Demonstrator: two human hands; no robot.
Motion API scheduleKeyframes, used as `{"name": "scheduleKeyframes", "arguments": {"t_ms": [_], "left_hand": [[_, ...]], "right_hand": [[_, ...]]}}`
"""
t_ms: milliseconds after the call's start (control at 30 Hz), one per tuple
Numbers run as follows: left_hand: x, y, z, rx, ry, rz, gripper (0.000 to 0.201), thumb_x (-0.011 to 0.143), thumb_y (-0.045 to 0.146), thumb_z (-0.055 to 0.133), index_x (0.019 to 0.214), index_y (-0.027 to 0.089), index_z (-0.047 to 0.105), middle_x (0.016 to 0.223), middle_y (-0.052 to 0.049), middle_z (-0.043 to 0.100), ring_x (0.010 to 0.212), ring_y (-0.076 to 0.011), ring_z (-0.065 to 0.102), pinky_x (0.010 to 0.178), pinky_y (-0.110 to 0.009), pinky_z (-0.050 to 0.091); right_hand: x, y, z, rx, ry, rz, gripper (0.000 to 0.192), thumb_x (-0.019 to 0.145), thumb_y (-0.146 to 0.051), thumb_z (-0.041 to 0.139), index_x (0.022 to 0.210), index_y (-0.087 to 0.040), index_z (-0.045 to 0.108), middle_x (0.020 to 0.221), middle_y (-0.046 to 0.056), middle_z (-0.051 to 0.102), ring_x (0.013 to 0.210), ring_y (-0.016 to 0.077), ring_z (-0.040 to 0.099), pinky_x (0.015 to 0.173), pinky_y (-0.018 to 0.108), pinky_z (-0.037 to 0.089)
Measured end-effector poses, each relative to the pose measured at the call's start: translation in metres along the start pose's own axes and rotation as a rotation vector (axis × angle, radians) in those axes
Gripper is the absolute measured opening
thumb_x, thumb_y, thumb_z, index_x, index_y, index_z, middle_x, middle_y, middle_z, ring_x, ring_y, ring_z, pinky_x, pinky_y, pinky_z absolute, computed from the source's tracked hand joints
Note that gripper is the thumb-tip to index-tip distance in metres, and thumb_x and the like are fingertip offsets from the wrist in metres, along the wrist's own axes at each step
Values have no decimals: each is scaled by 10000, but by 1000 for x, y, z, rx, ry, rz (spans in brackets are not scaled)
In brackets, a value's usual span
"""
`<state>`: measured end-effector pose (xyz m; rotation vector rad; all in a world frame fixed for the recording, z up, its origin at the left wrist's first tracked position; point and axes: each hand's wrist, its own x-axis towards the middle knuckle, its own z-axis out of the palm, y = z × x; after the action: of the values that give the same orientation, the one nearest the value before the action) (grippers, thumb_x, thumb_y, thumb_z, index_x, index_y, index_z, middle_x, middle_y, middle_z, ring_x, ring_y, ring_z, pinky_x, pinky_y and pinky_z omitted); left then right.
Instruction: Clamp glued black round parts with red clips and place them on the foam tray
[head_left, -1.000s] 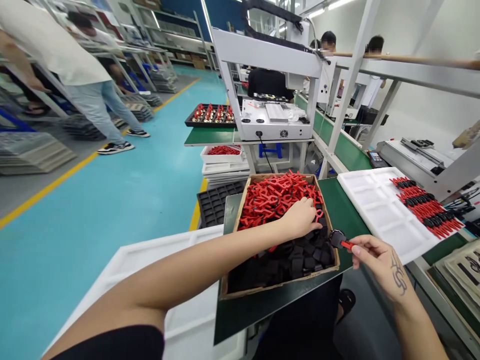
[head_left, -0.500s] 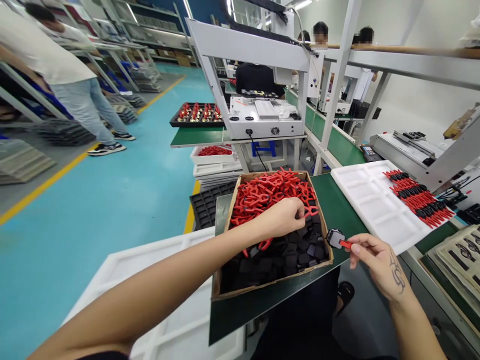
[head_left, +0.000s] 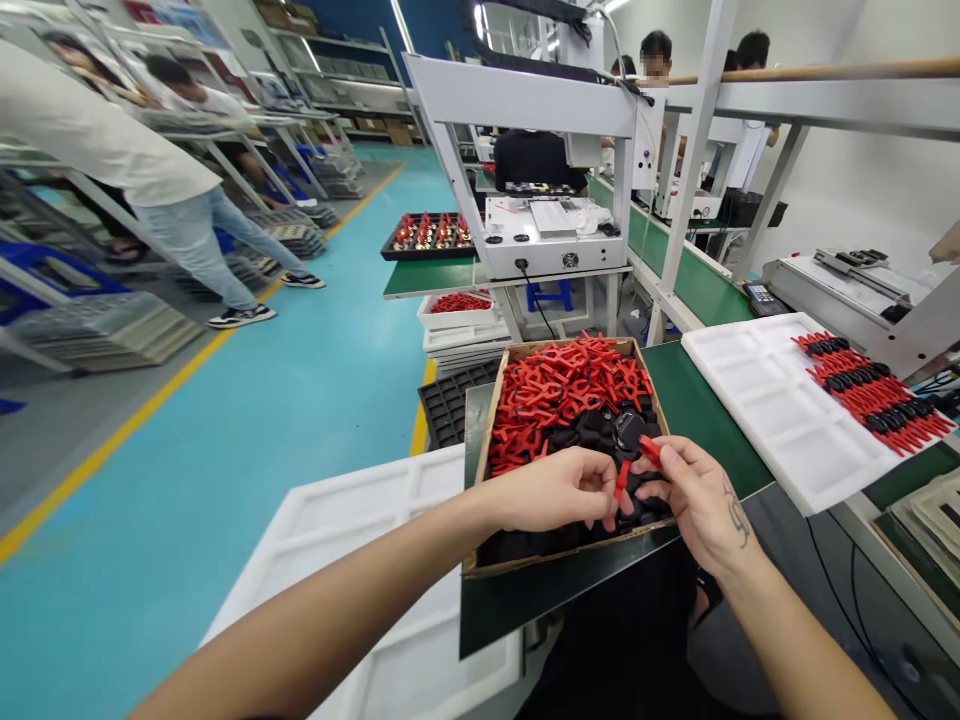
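Note:
My left hand [head_left: 577, 488] is closed in a pinch over the near part of a cardboard box [head_left: 489, 420], with a red plastic clamp [head_left: 622, 480] between its fingertips. Close beside it, my right hand [head_left: 697, 500] grips another red clamp [head_left: 651, 452]. A round black piece [head_left: 628, 431] sits at the far end of that second clamp. Beneath both hands the box holds a heap of red clamps [head_left: 570, 385] towards the back and dark pieces [head_left: 517, 545] nearer me. The hands partly hide these contents.
Right of the box, a white tray [head_left: 757, 390] carries rows of red clamps with black pieces [head_left: 870, 390]. Another white tray [head_left: 330, 570] lies low on the left. A white machine [head_left: 555, 245] stands behind the box, and a person [head_left: 180, 200] is by the left aisle.
My right hand has come left over the box with its clamp and black piece. My left hand has drawn nearer to me, now with a separate red clamp. The view has shifted left.

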<state>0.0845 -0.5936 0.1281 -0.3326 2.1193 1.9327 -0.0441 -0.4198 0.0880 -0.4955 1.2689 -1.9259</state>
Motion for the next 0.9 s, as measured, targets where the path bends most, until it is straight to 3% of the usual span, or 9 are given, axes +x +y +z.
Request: {"name": "scheduleKeyframes", "arguments": {"t_ms": [133, 367, 533, 667, 900], "left_hand": [[-2, -7, 2, -73, -3, -3, 144, 750, 255, 718, 762, 207, 583, 1055, -72, 826, 831, -182, 747, 737, -291, 535], [3, -15, 6, -50, -55, 16, 142, 673, 160, 642, 776, 217, 563, 924, -23, 784, 839, -202, 745, 753, -314, 542], [-5, -21, 18, -137, 43, 33, 303, 702, 154, 665, 967, 222, 534, 1032, -49, 780, 862, -197, 749, 795, -342, 556], [-8, -19, 23, -108, 66, 48, 366, 709, 136, 675, 1051, 207, 568, 968, -18, 743, 854, -189, 718, 794, -329, 539], [-8, -17, 21, -116, 140, 78, 288, 830, 237, 729, 1110, 169, 717, 960, -33, 744, 865, -194, 668, 788, -323, 515]], "right_hand": [[3, 1, 3, 8, 13, -36, 339, 875, -494, 888, 1056, -223, 796, 946, 40, 820, 677, 133, 702, 665, 262, 602], [8, -5, 15, 53, -116, 50, 363, 829, -493, 924, 992, -207, 771, 866, 34, 792, 766, 180, 758, 607, 255, 631], [7, -4, 15, 73, -65, 31, 357, 825, -482, 933, 978, -207, 765, 862, 24, 785, 781, 169, 767, 600, 228, 644], [4, -3, 15, 63, -111, 49, 355, 841, -485, 923, 985, -207, 756, 880, 37, 786, 826, 207, 787, 564, 244, 647], [-2, 0, 11, 128, -29, 34, 331, 836, -451, 945, 984, -209, 775, 858, 15, 777, 749, 142, 768, 641, 208, 645]]}}
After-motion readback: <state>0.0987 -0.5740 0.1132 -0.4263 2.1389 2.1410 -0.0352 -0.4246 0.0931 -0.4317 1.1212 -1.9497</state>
